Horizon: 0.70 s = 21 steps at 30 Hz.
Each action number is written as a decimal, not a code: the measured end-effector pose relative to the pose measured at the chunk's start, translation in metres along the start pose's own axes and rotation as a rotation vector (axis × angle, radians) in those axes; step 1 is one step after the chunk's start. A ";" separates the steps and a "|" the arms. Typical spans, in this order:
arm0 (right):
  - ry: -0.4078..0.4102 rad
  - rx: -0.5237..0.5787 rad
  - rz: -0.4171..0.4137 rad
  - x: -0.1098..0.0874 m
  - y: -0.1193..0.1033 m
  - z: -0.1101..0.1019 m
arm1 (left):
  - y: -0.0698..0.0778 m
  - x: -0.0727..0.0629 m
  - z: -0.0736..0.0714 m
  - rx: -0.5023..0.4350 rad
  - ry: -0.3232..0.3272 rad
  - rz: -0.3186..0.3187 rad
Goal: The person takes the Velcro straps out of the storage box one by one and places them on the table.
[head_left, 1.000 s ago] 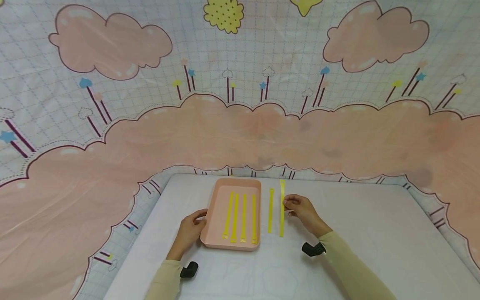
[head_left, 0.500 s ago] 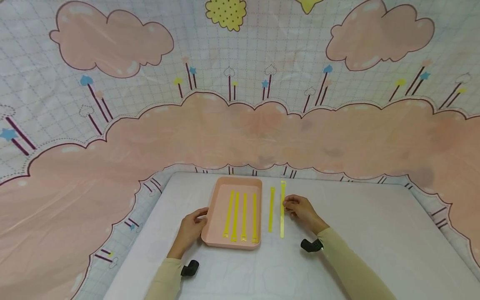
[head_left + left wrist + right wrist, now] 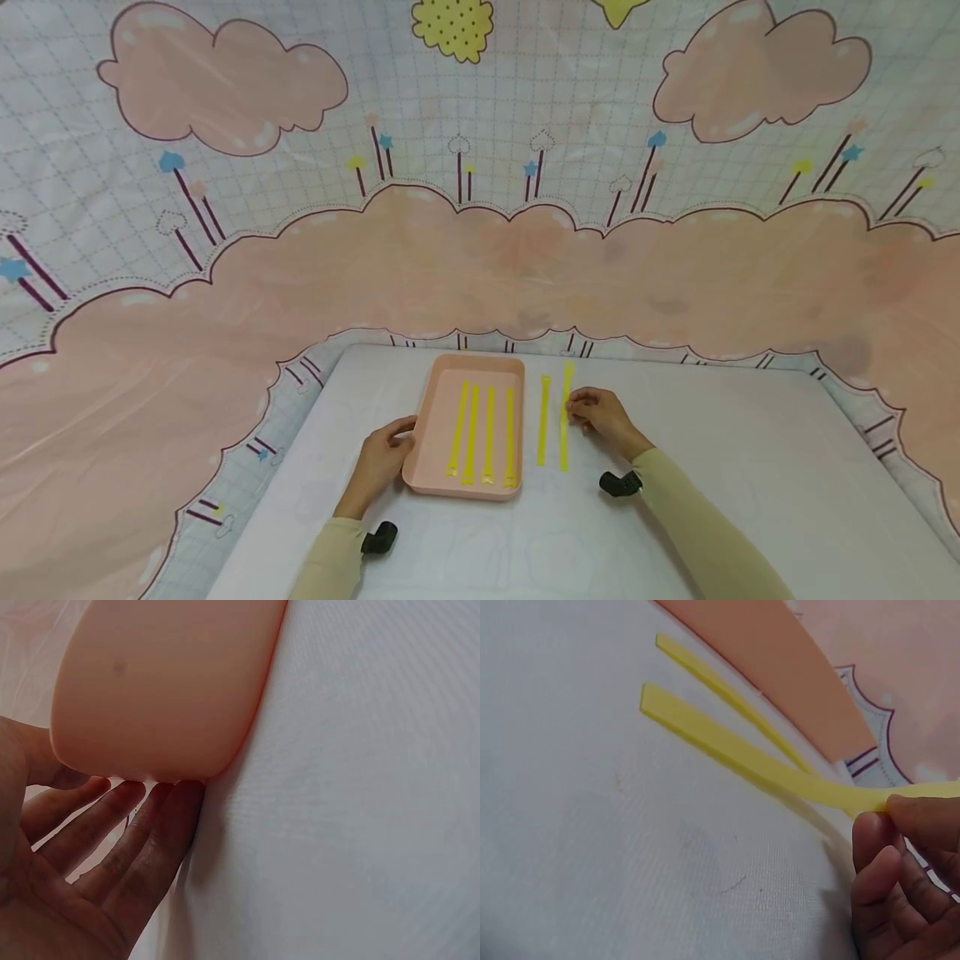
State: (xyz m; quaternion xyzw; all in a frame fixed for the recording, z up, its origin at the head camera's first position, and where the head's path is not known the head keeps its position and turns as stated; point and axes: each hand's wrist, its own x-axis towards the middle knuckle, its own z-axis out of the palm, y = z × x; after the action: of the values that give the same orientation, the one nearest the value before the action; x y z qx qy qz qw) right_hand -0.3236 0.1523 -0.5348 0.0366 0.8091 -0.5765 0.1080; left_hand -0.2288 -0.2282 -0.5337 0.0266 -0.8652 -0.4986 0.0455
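On the white cloth-like worktop (image 3: 735, 450), left of centre, the left hand (image 3: 378, 467) rests nearly straight fingertips against the left wall of a shallow, peach-pink rectangular tray (image 3: 431, 433) near the far edge; light, even pressure there should steady it without tipping. Inside, four thin, flat yellow strips (image 3: 490, 433) lie side by side, notched ends towards the near edge. Just beyond the tray's right wall, a flat yellow loose strip (image 3: 543, 421) rests on the worktop, its wider end towards the far edge. Right of that, the right hand (image 3: 606, 419) pinches a bowed, flexible yellow strip (image 3: 564, 442) between thumb and forefinger; a gentle grip near mid-length probably limits sagging and avoids brushing its neighbour.
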 end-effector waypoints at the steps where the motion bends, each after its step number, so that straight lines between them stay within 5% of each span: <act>1: 0.002 -0.009 -0.001 0.001 0.000 0.000 | 0.000 -0.001 0.000 0.000 -0.001 -0.001; 21: 0.014 -0.147 0.030 0.004 -0.001 0.003 | 0.002 -0.002 -0.002 -0.004 0.008 0.025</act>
State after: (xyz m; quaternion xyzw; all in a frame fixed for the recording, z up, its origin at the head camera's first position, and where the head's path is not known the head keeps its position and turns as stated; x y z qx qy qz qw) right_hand -0.3272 0.1485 -0.5358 0.0448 0.8492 -0.5137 0.1137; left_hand -0.2263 -0.2285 -0.5311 0.0174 -0.8643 -0.4997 0.0553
